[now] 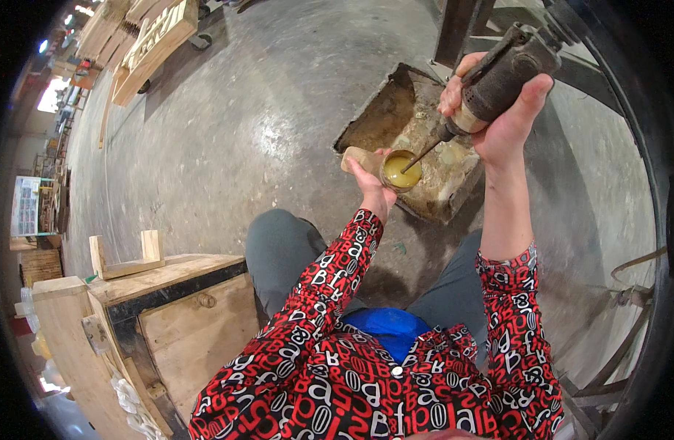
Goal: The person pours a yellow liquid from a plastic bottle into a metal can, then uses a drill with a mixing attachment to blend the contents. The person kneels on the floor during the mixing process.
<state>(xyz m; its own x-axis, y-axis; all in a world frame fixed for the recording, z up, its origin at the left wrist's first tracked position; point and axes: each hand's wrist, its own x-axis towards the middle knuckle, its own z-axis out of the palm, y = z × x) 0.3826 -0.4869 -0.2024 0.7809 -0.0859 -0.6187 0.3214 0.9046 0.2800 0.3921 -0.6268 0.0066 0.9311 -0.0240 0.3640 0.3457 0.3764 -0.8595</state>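
My right hand point(502, 121) is wrapped round the dark body of a handheld rotary grinder point(509, 77), which tilts down to the left. From its nose a long thin shaft point(427, 152) runs down, its tip at the yellow inside of a small round cup-like piece point(400, 180). My left hand point(375, 187) grips that piece from beneath and from its left side. Against the left thumb is a tan block-like part point(359, 158); whether it is joined to the round piece I cannot tell. Both hands are above a worn, dirt-crusted scoop-shaped tray point(447, 213).
At my left stands a wooden box point(194, 315) with a small wooden frame point(131, 257) on top. A dark metal stand point(461, 33) rises at the far right, close to the grinder. A wooden cart point(157, 48) on casters is at the far left on the concrete floor point(278, 88).
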